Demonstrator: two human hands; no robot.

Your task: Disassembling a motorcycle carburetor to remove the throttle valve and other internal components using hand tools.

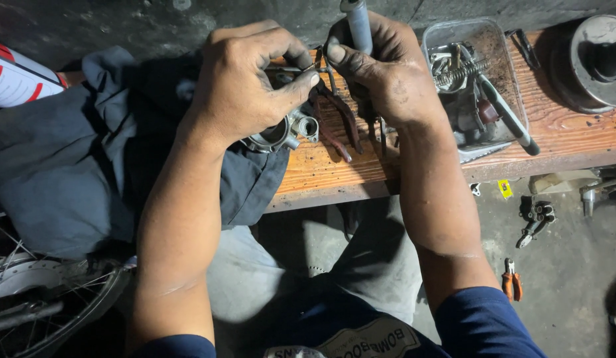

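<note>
Two greasy hands at work over a wooden bench [560,132], both closed. Left hand [245,83] pinching a thin metal rod [288,68] above a small cast-metal carburettor [285,132], dull grey, round-mouthed, resting at the bench edge on a dark cloth [76,166]. Right hand [381,69] wrapped round the smooth grey handle of a tool [358,25], tip hidden behind the fingers. Rust-red pliers [341,122] lying just beside the carburettor. Seemingly mid-job: carburettor out and partly apart, loose parts not yet refitted, exact stage impossible to tell. Clear plastic tray [503,63] close by, holding a coiled spring [460,71] and a screwdriver [510,116]. Orange-handled pliers [512,280] down on bare concrete.
</note>
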